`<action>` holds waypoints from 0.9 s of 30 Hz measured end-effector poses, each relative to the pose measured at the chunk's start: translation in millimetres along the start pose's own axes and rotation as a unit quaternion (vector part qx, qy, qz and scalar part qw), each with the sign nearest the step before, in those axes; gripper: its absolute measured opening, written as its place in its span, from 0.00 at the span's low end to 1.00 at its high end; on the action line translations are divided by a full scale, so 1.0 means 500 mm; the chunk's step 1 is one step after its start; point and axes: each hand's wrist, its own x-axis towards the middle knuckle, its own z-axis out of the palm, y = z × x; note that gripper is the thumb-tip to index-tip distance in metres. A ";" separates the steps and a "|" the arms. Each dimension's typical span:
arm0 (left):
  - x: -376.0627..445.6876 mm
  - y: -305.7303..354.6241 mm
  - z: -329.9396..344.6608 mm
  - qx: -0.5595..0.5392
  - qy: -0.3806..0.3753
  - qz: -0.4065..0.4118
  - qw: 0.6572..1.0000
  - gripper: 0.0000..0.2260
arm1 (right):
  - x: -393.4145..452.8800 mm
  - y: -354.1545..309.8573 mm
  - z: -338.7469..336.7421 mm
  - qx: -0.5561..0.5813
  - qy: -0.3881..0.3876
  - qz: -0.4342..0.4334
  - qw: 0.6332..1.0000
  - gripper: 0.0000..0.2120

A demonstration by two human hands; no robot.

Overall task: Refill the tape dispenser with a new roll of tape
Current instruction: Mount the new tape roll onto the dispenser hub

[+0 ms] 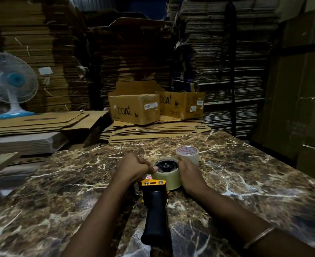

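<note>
A yellow tape dispenser with a black handle lies on the marble table, handle toward me. A tan tape roll sits flat on its hub, the black spindle showing in the core. My left hand has curled fingers and its thumb presses the roll's left rim. My right hand holds the roll's right side, fingers on its top edge. A second roll with a red-printed core stands just behind.
Flattened cardboard stacks lie at the table's far edge with two "boat" boxes on them. A blue-white fan stands at the left. Tall cardboard piles fill the background.
</note>
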 end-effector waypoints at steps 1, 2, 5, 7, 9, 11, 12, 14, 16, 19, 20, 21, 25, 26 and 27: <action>0.004 -0.002 0.004 0.008 0.006 -0.001 1.000 0.07 | -0.002 0.000 -0.001 -0.008 -0.003 0.002 1.000 0.40; 0.004 -0.001 0.006 0.014 0.013 0.002 1.000 0.07 | -0.005 -0.002 -0.002 -0.018 -0.007 0.005 1.000 0.38; 0.001 0.003 0.009 0.022 0.025 0.007 0.999 0.12 | -0.015 -0.008 -0.010 -0.082 -0.008 0.009 0.997 0.29; 0.001 0.006 0.014 0.035 0.029 0.008 0.999 0.18 | -0.020 -0.006 -0.012 -0.139 0.008 0.000 0.990 0.21; 0.001 0.008 0.017 0.040 0.035 0.006 0.999 0.18 | -0.025 -0.005 -0.012 -0.154 0.021 -0.011 0.988 0.18; 0.007 0.000 0.018 0.018 0.029 0.009 0.999 0.17 | -0.025 0.000 -0.008 -0.137 0.011 -0.014 0.990 0.18; 0.010 -0.006 0.016 -0.008 0.017 0.014 1.000 0.17 | -0.025 0.002 -0.007 -0.129 0.006 -0.013 0.992 0.18; 0.008 -0.014 0.009 -0.059 -0.012 0.024 0.998 0.16 | -0.023 0.004 -0.006 -0.121 0.002 -0.016 0.993 0.19; 0.004 -0.018 0.003 -0.084 -0.026 0.040 0.995 0.14 | -0.022 0.004 -0.005 -0.112 0.004 -0.020 0.994 0.23; -0.001 -0.025 0.000 -0.146 -0.024 0.050 0.988 0.10 | -0.018 0.010 -0.004 -0.081 0.009 -0.012 0.997 0.25; 0.000 -0.025 -0.001 -0.184 -0.012 0.047 0.982 0.08 | -0.016 0.012 -0.004 -0.072 0.010 -0.010 0.997 0.23; 0.000 -0.026 -0.003 -0.216 0.005 0.047 0.975 0.07 | -0.014 0.013 -0.005 -0.065 0.010 -0.010 0.998 0.21; -0.002 -0.033 -0.018 -0.143 0.110 0.033 0.983 0.07 | -0.018 0.011 -0.004 -0.059 0.029 -0.024 0.998 0.22; 0.001 -0.039 -0.021 -0.096 0.127 0.018 0.987 0.07 | -0.021 0.006 -0.003 -0.067 0.044 -0.032 0.996 0.26; 0.004 -0.046 -0.026 -0.056 0.130 0.002 0.990 0.09 | -0.026 -0.002 -0.003 -0.077 0.064 -0.044 0.994 0.28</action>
